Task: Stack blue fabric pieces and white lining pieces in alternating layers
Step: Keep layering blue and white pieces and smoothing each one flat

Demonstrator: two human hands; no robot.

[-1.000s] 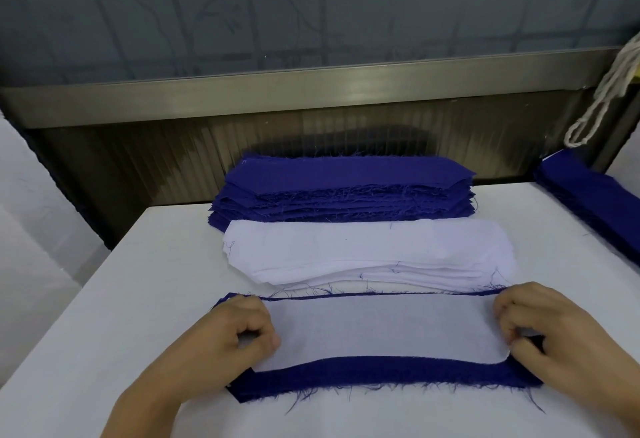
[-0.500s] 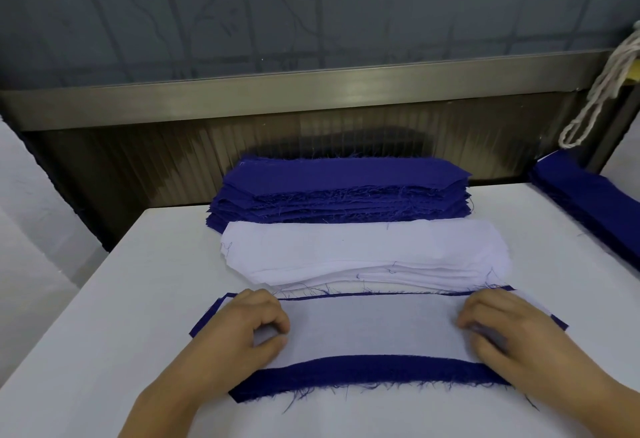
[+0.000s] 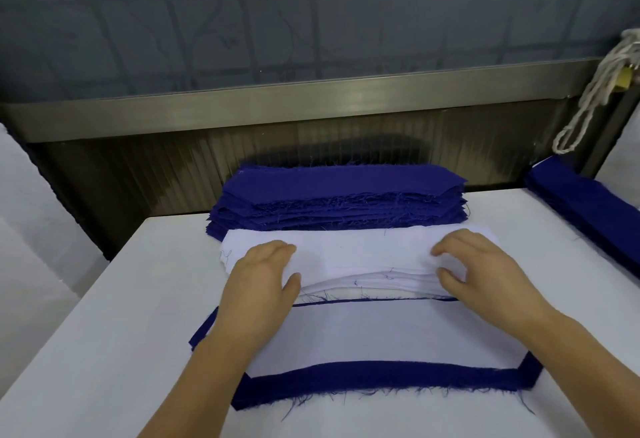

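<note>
Both hands, left hand point(image 3: 263, 275) and right hand point(image 3: 485, 271), fingers loosely spread on the white lining pile point(image 3: 360, 250) at twelve o'clock, could lift two sheets.

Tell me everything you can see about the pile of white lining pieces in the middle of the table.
The pile of white lining pieces is a low stack of thin, long white cloth cuts with angled ends, loose blue threads along its near edge. It lies flat on the white table, just in front of the blue fabric stack and behind the layered piece. The left hand rests on its left part; the right hand lies on its right end, fingers curled at the top sheets.
</note>
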